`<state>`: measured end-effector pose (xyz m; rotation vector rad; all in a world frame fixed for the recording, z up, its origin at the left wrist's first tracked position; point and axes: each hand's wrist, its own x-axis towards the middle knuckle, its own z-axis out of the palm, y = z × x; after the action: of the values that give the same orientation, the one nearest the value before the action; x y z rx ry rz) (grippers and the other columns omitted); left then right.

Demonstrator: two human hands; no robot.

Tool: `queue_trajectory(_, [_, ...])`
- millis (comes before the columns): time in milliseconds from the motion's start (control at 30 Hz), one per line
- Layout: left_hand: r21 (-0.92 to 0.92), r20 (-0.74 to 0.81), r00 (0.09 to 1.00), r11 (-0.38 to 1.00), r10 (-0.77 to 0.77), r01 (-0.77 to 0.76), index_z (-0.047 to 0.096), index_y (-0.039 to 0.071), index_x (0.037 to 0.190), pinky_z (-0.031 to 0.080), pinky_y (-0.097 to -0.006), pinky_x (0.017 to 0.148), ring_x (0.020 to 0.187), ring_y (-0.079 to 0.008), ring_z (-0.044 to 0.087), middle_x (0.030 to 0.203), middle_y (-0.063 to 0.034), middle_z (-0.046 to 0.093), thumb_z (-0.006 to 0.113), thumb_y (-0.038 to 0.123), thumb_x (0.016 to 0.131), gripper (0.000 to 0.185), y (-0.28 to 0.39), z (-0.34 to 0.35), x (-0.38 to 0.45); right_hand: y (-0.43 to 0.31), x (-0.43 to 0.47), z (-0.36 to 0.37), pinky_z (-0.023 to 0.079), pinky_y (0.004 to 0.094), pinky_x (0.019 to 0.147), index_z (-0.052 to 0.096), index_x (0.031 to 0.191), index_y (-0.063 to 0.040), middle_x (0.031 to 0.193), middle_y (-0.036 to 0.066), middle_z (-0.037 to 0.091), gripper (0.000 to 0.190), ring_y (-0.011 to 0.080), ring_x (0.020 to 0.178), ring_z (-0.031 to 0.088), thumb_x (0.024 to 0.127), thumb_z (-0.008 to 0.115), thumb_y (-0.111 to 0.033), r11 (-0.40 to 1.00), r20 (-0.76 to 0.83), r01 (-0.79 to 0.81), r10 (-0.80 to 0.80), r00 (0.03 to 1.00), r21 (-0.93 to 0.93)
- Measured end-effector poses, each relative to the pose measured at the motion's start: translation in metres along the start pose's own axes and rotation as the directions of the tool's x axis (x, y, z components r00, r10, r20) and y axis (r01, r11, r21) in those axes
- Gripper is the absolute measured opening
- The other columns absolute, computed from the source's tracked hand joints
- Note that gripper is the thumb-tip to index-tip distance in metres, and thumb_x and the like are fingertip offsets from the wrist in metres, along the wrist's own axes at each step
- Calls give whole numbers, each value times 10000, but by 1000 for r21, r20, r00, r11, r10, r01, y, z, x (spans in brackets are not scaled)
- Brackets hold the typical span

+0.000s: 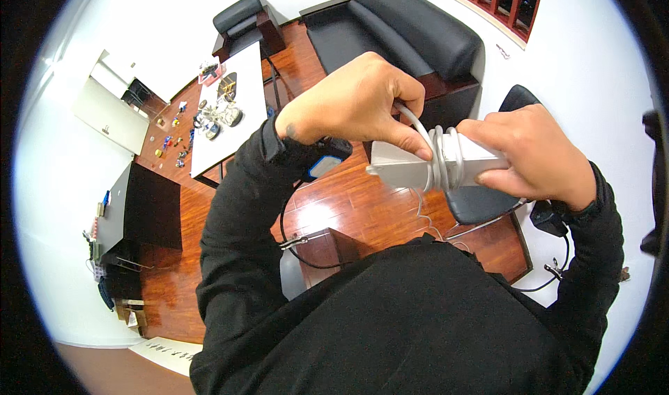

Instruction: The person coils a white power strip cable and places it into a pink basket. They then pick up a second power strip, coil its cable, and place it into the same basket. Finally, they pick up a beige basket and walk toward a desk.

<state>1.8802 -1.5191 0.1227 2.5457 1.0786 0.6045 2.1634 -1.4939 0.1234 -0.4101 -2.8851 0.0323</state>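
Observation:
Held up before me is a white, box-shaped object (400, 170), with several turns of a pale grey cable (439, 157) around its middle. My left hand (366, 102) pinches the cable between thumb and fingers at the box's left part, the thumb lying close against the turns. The right end of the box is in the grip of my right hand (533, 154), its thumb below and fingers above. A thin length of cable (420, 207) hangs down behind the box. What kind of device the box is, I cannot tell.
Beyond my left arm a long white table (240, 139) bears shoes and other small items. A black sofa (413, 24) and an armchair (240, 24) stand behind. Near my right hand is a black chair (481, 207). Small objects lie on the wooden floor by the table; a black desk (151, 207) stands left.

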Motion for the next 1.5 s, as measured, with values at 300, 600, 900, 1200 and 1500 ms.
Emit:
queue_trajectory(300, [-872,-28,996,490,-82,16,748,57,976,521,-246,642,734,-79,643,811,-15,698,692,301,999,251,-55,54,5,7,0,21,569,353,825,680,1185,5,997,174,737,533,258,907,740,698,808,-169,842,-182,-42,165,969,538])
queue_trajectory(600, [-564,-265,915,818,-305,109,599,-33,1173,517,-392,685,741,-235,647,801,-158,641,437,299,1110,374,-35,157,9,49,6,23,566,359,855,615,1226,18,1080,160,716,590,244,944,711,763,816,-288,833,-347,-204,419,839,514])
queue_trajectory(900, [188,14,982,965,-189,183,645,-23,1018,562,-527,717,784,-446,695,795,-254,686,632,203,931,243,3,89,-12,48,3,27,565,432,735,613,1185,-68,926,183,716,464,374,828,710,769,768,-202,967,-282,-224,183,942,-120])
queue_trajectory(1200, [-110,-91,962,963,-257,247,669,-22,1013,547,-406,693,728,-338,689,787,-213,667,683,224,941,256,5,67,-1,59,18,-11,577,425,716,607,1201,-74,882,185,712,459,346,777,720,790,752,-219,919,-370,-220,89,925,-328])
queue_trajectory(1500, [-811,141,964,532,-225,242,577,55,1057,533,-271,743,791,-80,602,868,24,576,590,206,1057,151,-34,85,1,99,16,-54,574,411,803,602,1305,-80,970,218,726,547,367,808,716,816,695,-308,821,-472,-411,201,858,-398])
